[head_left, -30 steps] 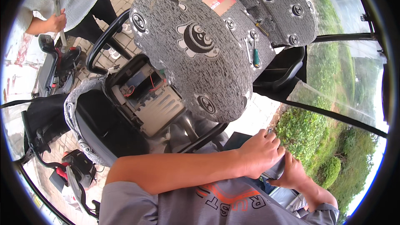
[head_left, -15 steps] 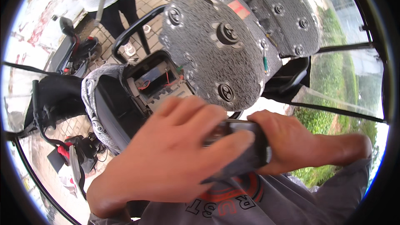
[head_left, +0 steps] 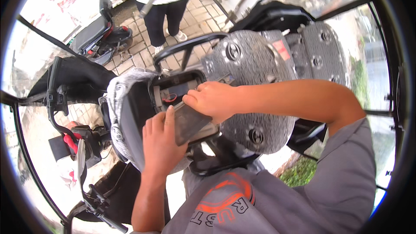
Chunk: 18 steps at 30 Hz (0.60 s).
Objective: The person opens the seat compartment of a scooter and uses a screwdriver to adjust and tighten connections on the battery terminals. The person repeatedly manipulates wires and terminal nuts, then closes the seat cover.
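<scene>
Taking the clock from the dark grey rectangular casing [head_left: 190, 126] as its centre, the step in hand looks to be steadying that casing with two hands over the open under-seat compartment [head_left: 172, 77] of a vehicle; whether it is being set in, taken out or merely handled there, I cannot tell. The left hand [head_left: 164, 142] sits at eight o'clock with its fingers clamped on the near left side, and the right hand [head_left: 213, 100] at one to two o'clock with its fingers bent over the far right edge; how they close underneath is hidden. The casing lies between the hands, across part of the opening, and contact with anything beneath it cannot be made out. The next move would seem to call for an even hold from both sides and care around the red wire loop [head_left: 169, 98], which is at ten to eleven o'clock. Inside the compartment, that loop lies near a bluish-grey box [head_left: 180, 88] at eleven, and a pale beige panel [head_left: 209, 132] shows at four; the rest is covered by hands and casing. The compartment's dark rim runs close to the patterned seat cushion [head_left: 264, 99] at two to three o'clock.
</scene>
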Tool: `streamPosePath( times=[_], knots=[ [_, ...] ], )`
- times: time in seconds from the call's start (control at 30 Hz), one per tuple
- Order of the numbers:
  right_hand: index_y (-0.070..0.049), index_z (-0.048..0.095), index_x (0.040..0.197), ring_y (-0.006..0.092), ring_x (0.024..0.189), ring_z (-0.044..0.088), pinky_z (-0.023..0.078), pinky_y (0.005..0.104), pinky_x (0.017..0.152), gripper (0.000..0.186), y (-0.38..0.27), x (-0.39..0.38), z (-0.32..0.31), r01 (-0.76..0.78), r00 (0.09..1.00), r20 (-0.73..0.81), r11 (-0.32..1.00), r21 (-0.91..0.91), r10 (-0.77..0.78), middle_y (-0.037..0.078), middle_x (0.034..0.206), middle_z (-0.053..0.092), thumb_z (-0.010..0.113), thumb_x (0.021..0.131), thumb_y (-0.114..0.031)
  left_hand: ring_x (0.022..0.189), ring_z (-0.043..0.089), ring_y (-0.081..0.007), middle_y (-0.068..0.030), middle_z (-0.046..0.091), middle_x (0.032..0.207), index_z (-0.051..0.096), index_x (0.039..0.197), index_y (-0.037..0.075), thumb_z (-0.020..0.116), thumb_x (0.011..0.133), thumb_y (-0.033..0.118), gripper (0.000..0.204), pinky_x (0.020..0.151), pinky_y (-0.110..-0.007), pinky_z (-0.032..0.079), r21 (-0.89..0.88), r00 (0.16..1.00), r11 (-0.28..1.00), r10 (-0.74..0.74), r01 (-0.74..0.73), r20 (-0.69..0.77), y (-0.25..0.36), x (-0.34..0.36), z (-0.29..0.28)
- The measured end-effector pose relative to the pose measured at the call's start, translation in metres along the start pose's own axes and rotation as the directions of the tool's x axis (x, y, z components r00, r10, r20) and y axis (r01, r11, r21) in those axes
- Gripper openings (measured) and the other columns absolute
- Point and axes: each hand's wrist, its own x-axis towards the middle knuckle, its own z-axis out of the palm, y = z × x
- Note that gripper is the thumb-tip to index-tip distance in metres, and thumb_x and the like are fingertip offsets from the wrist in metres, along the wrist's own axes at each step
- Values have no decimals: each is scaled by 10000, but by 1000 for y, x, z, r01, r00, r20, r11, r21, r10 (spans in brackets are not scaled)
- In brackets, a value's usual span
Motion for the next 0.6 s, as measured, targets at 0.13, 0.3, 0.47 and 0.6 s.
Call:
streamPosePath(
  times=[0.13, 0.3, 0.47, 0.6],
  knots=[
    [22, 460, 1062, 323, 819, 580, 478, 396, 729, 632, 47, 34, 27, 145, 989, 44, 988, -43, -143, 135, 937, 548, 753, 523, -131, 974, 465, -343, -165, 470, 1092, 412, 1290, -9, 792, 522, 107, 865, 838, -438, 387, 0, 981, 984, -179, 179, -75, -16, 10, 52],
    [11, 451, 1131, 336, 868, 584, 477, 417, 769, 677, 83, 76, 67, 283, 952, 141, 957, -57, -273, 141, 987, 556, 739, 536, -133, 952, 461, -339, -161, 463, 1084, 407, 1286, -18, 795, 511, 117, 877, 813, -436, 386, 14, 928, 935, -349, 354, -133, -40, 13, 105],
    [10, 449, 1151, 348, 886, 587, 480, 427, 786, 736, 109, 102, 115, 330, 932, 136, 942, 55, -335, 152, 1009, 556, 754, 497, -133, 1000, 471, -321, -148, 481, 1093, 466, 1224, 2, 781, 540, 117, 761, 842, -428, 386, 61, 884, 885, -453, 462, -115, -55, 22, 136],
    [-6, 463, 1098, 338, 918, 580, 470, 420, 824, 696, 123, 113, 135, 290, 936, 185, 954, 76, -299, 143, 1008, 560, 764, 480, -116, 1034, 460, -343, -166, 474, 1123, 446, 1224, 17, 794, 554, 135, 764, 873, -449, 378, 69, 859, 856, -509, 512, -60, -66, 33, 151]
  ],
)
